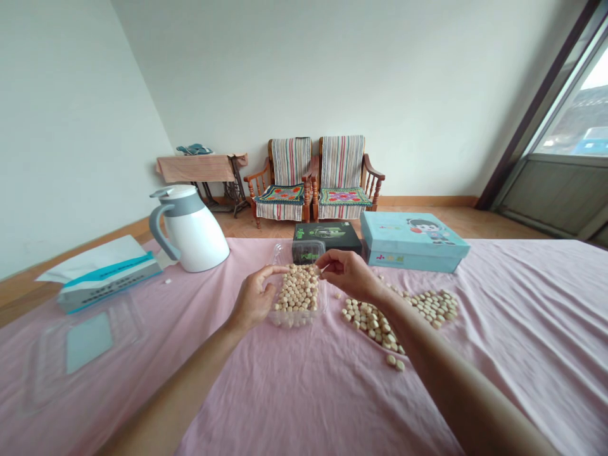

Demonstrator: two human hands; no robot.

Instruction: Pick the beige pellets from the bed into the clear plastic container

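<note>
A clear plastic box (pixel 298 320) stands open on the pink cloth, filled with small round beige pieces (pixel 298 290) whose kind I cannot make out. My left hand (pixel 254 297) is at the box's left side, index finger stretched over the pieces and thumb apart from it. At the right rim, my right hand (pixel 349 272) has thumb and fingertips pinched together; what is between them is too small to name. More of the same beige pieces lie in a loose pile (pixel 373 320) and a flat patch (pixel 434 306) on the right, partly hidden by my right forearm.
Behind the plastic box sit a black box (pixel 332 235) and a light blue box (pixel 413 240). To the left are a white and grey jug (pixel 197 231), a tissue pack (pixel 111 272) and a clear plastic lid (pixel 88 345). Two chairs (pixel 316 180) stand beyond the table.
</note>
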